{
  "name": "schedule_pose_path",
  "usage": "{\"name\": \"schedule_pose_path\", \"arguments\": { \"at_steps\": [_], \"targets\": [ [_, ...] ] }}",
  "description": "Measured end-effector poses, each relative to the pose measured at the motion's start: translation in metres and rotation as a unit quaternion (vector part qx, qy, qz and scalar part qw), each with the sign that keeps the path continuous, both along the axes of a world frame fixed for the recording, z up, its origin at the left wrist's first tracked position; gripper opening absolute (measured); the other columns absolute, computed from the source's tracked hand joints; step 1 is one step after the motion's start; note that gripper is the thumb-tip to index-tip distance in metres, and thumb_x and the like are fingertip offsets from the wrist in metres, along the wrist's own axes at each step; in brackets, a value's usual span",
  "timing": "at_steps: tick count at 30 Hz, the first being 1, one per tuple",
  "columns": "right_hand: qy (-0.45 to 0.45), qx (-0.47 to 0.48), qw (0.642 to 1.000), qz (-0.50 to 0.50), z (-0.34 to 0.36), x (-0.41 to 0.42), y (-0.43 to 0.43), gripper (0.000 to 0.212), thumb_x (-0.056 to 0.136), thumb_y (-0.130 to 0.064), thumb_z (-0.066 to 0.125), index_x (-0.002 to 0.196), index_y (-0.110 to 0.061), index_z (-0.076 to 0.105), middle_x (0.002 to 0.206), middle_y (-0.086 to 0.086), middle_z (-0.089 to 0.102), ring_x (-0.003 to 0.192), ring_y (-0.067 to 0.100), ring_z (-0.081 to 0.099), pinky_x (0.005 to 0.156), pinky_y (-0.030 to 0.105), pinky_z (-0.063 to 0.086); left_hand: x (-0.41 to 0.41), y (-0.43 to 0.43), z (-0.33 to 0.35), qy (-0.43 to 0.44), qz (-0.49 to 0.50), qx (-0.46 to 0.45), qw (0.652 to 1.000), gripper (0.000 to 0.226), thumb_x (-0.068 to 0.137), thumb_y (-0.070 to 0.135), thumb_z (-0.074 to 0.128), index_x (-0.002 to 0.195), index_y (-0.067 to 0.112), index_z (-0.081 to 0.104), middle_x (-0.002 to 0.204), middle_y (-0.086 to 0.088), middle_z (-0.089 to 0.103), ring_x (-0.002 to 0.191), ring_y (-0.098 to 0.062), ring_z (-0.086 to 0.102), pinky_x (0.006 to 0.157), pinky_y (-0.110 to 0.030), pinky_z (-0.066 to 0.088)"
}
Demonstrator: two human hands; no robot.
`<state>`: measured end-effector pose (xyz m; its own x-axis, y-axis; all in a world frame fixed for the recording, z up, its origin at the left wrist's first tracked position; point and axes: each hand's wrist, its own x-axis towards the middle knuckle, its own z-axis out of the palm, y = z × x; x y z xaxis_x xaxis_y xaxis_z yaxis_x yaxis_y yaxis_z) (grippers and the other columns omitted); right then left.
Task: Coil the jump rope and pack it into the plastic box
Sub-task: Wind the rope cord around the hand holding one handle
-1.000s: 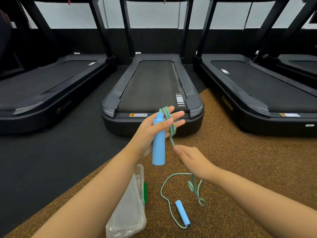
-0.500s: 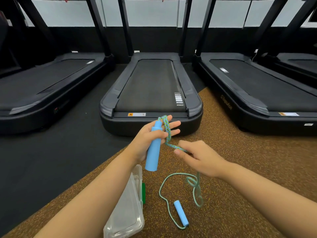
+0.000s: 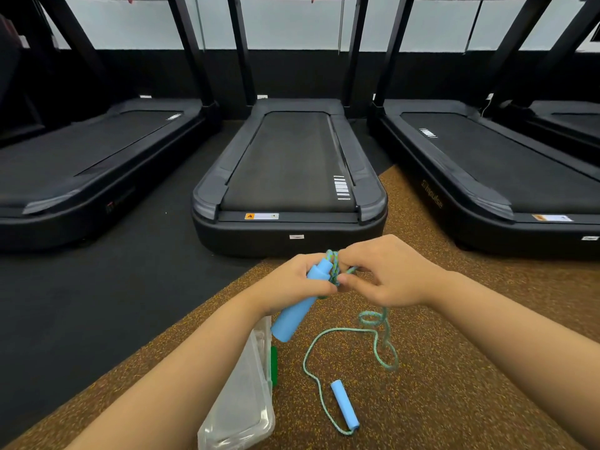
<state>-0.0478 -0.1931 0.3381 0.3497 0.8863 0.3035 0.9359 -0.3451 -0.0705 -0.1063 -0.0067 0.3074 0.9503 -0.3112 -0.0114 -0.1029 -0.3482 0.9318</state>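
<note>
Left hand (image 3: 292,280) clenched round upper blue handle (image 3: 297,311), tilted, top end hidden among fingers. Right hand (image 3: 386,274) pinches rope (image 3: 334,271) beside handle's top; how many loops, cannot tell. Rope slack trails to brown floor (image 3: 454,368), ending at second handle (image 3: 344,404). Clear box (image 3: 246,401) lies under left forearm, partly hidden, bottom edge cut off.

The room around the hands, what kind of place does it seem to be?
Most likely a gym. A row of black treadmills stands ahead, the floor is speckled brown rubber matting, and the left hand and right hand wind a green braided jump rope with light blue cylindrical handles.
</note>
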Motion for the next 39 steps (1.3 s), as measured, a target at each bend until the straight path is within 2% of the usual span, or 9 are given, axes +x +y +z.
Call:
{"name": "schedule_pose_path", "arguments": {
  "at_steps": [3,8,13,18,24,29,32,35,39],
  "targets": [
    [-0.011,-0.019,1.0,0.007,0.003,0.002,0.001,0.018,0.082,-0.037,0.055,0.072,-0.023,0.051,0.063,-0.012,0.046,0.058,0.007,0.044,0.056,0.031,0.04,-0.001,0.001,-0.002,0.001,-0.021,0.026,0.999,0.013,0.075,0.026,0.067,0.086,0.022,0.061,0.085,-0.007,0.062,0.076,-0.016,0.057,0.073,-0.034,0.047],
    [-0.011,-0.038,0.999,0.01,0.011,0.004,0.005,0.012,0.07,-0.03,0.055,0.068,-0.021,0.048,0.06,-0.009,0.046,0.055,0.009,0.041,0.053,0.028,0.035,-0.004,0.0,-0.007,0.015,-0.032,0.013,0.999,0.032,0.077,0.03,0.07,0.102,0.012,0.064,0.107,-0.017,0.07,0.101,-0.038,0.065,0.094,-0.057,0.047],
    [-0.023,-0.037,0.999,-0.013,0.012,0.015,0.005,0.01,0.069,-0.024,0.046,0.063,-0.022,0.037,0.055,-0.007,0.04,0.053,0.013,0.036,0.051,0.029,0.03,-0.007,-0.001,-0.007,0.056,-0.1,-0.022,0.993,0.035,0.086,0.0,0.063,0.116,0.019,0.059,0.116,-0.015,0.069,0.1,-0.02,0.068,0.091,-0.03,0.053],
    [0.0,-0.017,0.999,-0.028,0.008,0.021,0.001,0.008,0.073,-0.028,0.03,0.067,-0.024,0.034,0.057,-0.007,0.036,0.057,0.013,0.034,0.056,0.032,0.033,-0.011,0.0,-0.002,0.07,-0.124,-0.098,0.985,0.039,0.089,-0.003,0.056,0.125,0.013,0.055,0.097,-0.003,0.073,0.089,-0.02,0.069,0.085,-0.026,0.051],
    [0.051,0.017,0.998,-0.04,0.0,0.02,0.001,0.011,0.083,-0.023,0.035,0.075,-0.03,0.033,0.06,-0.013,0.04,0.061,0.009,0.034,0.06,0.028,0.029,-0.02,-0.004,0.015,0.048,-0.143,-0.18,0.972,0.032,0.089,0.007,0.053,0.121,0.003,0.056,0.085,0.0,0.074,0.081,-0.017,0.071,0.082,-0.029,0.052],
    [0.109,0.04,0.99,-0.078,-0.015,0.022,0.001,0.015,0.09,-0.019,0.039,0.081,-0.028,0.046,0.07,-0.003,0.054,0.067,0.02,0.053,0.067,0.042,0.046,-0.024,-0.008,0.026,0.022,-0.095,-0.257,0.961,0.073,0.077,0.035,0.07,0.12,-0.019,0.047,0.077,0.003,0.074,0.073,-0.017,0.072,0.099,-0.057,0.04],
    [0.117,0.052,0.988,-0.086,-0.018,0.011,0.004,0.027,0.086,-0.023,0.034,0.081,-0.048,0.045,0.067,-0.006,0.054,0.064,0.019,0.053,0.063,0.034,0.041,-0.02,-0.007,0.028,0.026,-0.062,-0.317,0.946,0.053,0.071,0.04,0.075,0.112,0.007,0.068,0.077,0.001,0.075,0.075,-0.016,0.073,0.091,-0.04,0.052],
    [0.122,0.051,0.987,-0.089,-0.03,0.005,0.007,0.024,0.088,-0.03,0.03,0.094,-0.023,0.052,0.067,-0.002,0.056,0.063,0.023,0.055,0.063,0.038,0.044,-0.018,-0.008,0.031,0.049,-0.052,-0.374,0.925,0.051,0.067,0.04,0.077,0.114,0.019,0.07,0.095,-0.002,0.076,0.087,-0.017,0.073,0.086,-0.03,0.055],
    [0.118,0.057,0.988,-0.086,-0.05,-0.002,0.012,0.016,0.088,-0.023,0.036,0.092,-0.017,0.05,0.069,0.005,0.06,0.068,0.03,0.057,0.057,0.034,0.031,-0.013,-0.007,0.031,0.065,-0.062,-0.439,0.894,0.058,0.071,0.031,0.074,0.125,0.016,0.06,0.125,-0.01,0.065,0.109,-0.029,0.066,0.091,-0.035,0.053]
  ]
}}
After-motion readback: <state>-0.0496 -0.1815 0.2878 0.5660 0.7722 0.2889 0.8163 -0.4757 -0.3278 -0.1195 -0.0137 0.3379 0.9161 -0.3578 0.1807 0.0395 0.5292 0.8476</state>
